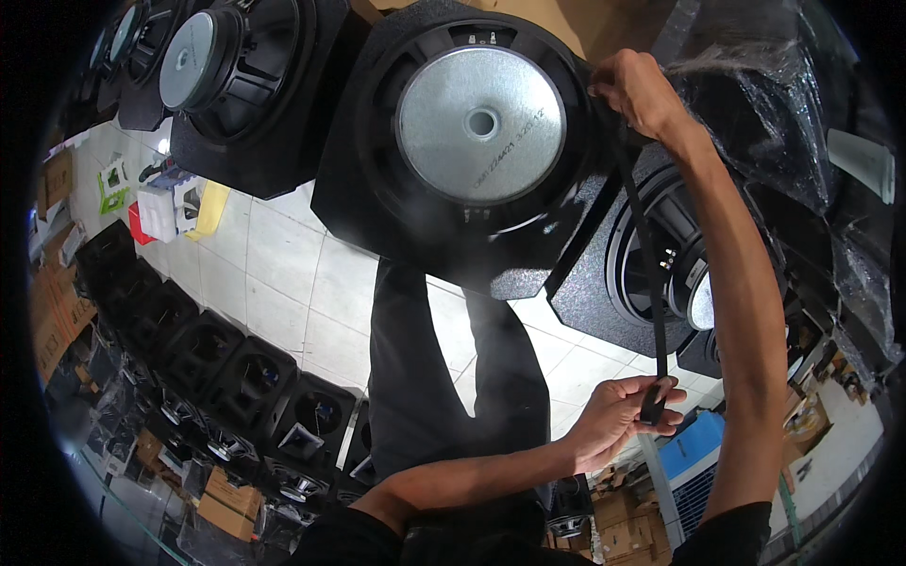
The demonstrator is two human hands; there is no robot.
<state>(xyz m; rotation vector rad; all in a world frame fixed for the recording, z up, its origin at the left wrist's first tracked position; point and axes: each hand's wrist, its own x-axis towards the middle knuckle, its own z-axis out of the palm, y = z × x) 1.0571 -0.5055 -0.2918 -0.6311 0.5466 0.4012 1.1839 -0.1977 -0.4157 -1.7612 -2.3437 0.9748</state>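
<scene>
A large black loudspeaker cabinet (359,212) lies before me, its driver's round silver magnet (444,141) facing up. At its upper right edge my right hand (637,94) is closed, fingertips pinching the end of a black tape strip (645,236). The strip runs taut down to a small roll of black tape (654,401). My left hand (613,424) grips that roll between thumb and fingers, to the right of my legs. The spot where the strip meets the cabinet edge is partly hidden by my right hand.
Another cabinet with a silver magnet (193,61) stands to the left. A further speaker (628,245) sits lower, behind the strip. Clear plastic wrap (764,85) covers things at right. Black speaker boxes (245,377) line the lower left. A blue-topped unit (692,443) stands lower right.
</scene>
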